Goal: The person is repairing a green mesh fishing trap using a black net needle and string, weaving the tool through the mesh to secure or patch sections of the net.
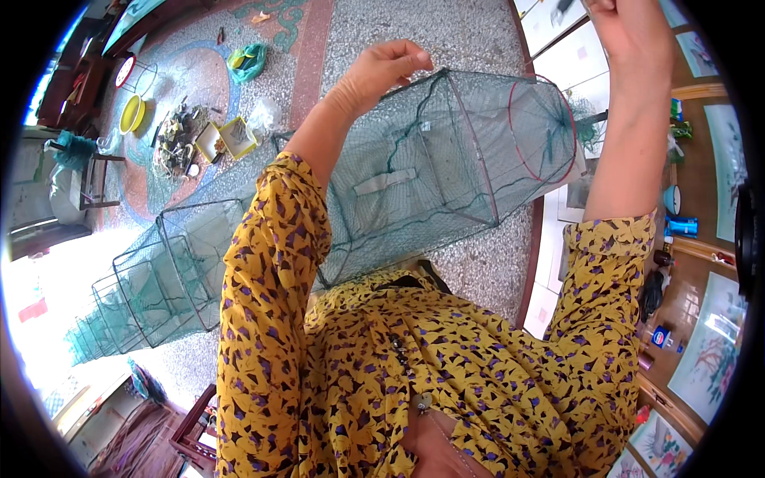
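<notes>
A long green mesh fish trap (pixel 390 187) with dark rectangular frames stretches across the floor in front of me. Its near-right end closes around a red hoop (pixel 511 127). My left hand (pixel 382 76) is at the trap's upper edge, beside a frame corner, thumb and fingers pinched together. Whatever lies between those fingertips is too small to make out. Raised high at the upper right, my right hand (pixel 629 28) is closed and partly cut off by the picture's edge. A small dark, blurred object (pixel 564 6) shows just left of it; I cannot tell whether the hand holds it.
On the speckled floor at the far left are a yellow basin (pixel 132 114), a heap of dark debris (pixel 177 139), a small yellow box (pixel 237 137) and a green plastic bag (pixel 247 62). A stool (pixel 102 179) stands left. Wooden furniture (pixel 693 263) with small items lines the right.
</notes>
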The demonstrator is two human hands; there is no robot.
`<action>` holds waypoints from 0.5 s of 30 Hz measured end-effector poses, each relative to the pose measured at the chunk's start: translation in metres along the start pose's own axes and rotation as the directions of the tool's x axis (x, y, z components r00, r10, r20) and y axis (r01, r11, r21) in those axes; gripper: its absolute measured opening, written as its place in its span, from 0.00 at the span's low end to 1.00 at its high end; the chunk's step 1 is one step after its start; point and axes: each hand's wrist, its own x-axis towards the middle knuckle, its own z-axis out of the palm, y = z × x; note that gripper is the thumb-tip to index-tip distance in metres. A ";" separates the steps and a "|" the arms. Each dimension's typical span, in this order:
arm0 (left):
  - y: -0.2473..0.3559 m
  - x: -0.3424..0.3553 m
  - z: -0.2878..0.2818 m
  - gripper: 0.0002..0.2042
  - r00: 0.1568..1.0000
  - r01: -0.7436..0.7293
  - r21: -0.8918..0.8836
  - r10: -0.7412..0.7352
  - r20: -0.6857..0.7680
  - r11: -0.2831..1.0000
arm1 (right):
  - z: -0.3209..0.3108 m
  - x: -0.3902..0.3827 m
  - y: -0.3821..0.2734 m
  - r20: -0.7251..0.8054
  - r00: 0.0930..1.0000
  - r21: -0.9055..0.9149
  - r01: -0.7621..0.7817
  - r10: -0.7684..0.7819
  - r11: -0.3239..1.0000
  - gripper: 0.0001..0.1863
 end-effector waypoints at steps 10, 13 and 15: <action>0.009 0.009 0.001 0.10 0.969 0.166 -0.124 -0.185 -0.163 0.978 | 0.005 -0.090 0.063 0.444 0.790 -0.747 0.066 0.423 0.661 0.14; 0.009 0.012 0.004 0.09 0.965 0.180 -0.172 -0.208 -0.159 0.969 | 0.012 -0.109 0.070 0.375 0.807 -0.840 0.087 0.457 0.536 0.13; 0.008 0.013 0.007 0.08 0.961 0.180 -0.208 -0.217 -0.172 0.962 | 0.016 -0.114 0.076 0.395 0.821 -0.854 0.163 0.413 0.494 0.11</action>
